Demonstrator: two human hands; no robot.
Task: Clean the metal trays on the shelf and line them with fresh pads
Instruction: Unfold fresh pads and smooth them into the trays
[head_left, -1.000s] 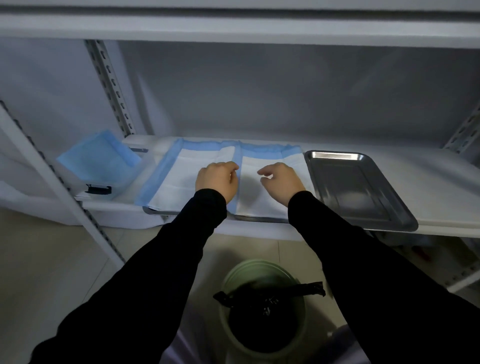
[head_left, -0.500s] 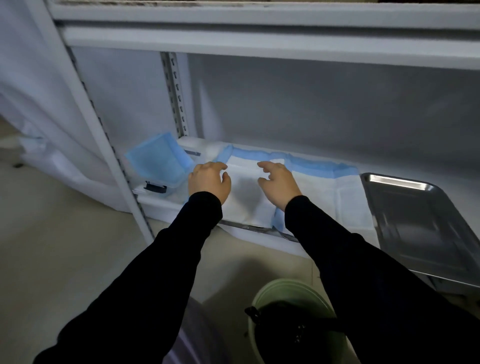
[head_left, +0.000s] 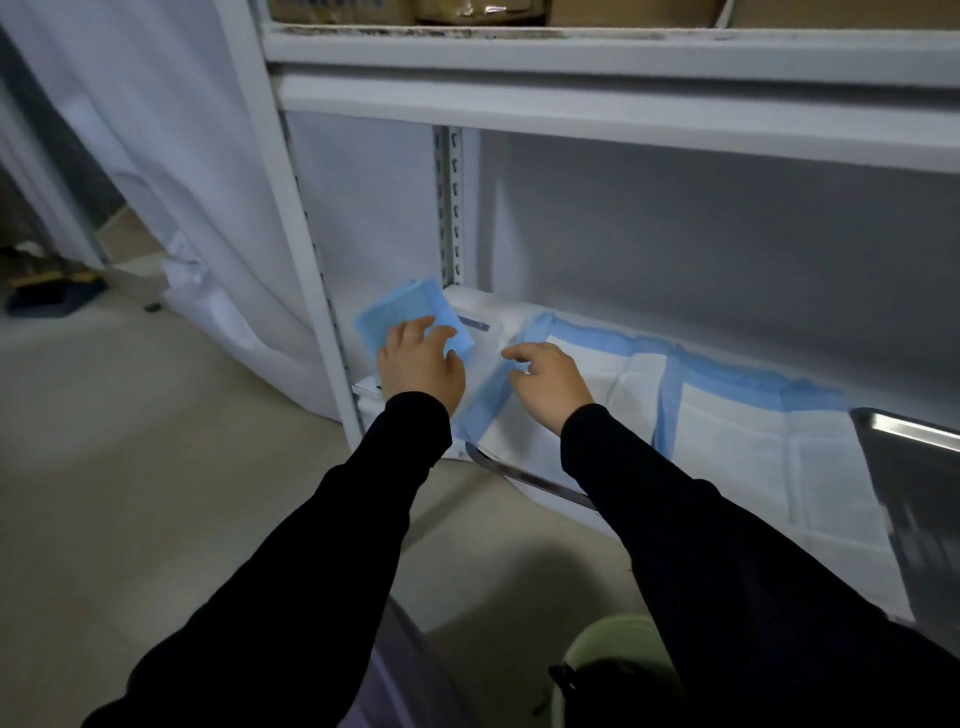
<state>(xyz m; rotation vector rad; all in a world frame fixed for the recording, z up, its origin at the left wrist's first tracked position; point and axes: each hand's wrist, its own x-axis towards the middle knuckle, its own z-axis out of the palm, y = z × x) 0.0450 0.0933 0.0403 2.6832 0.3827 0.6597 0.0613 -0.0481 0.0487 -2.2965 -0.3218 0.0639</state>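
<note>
Left hand at folded pads, right hand — laid pad

The person wears long black sleeves of plain, matt cloth. The left sleeve and the right sleeve lie in soft folds along the arms, and each ends in a close cuff at the wrist. The left hand and the right hand are bare, and low between the sleeves shows a strip of pale greyish-lilac cloth, seemingly clothing.
</note>
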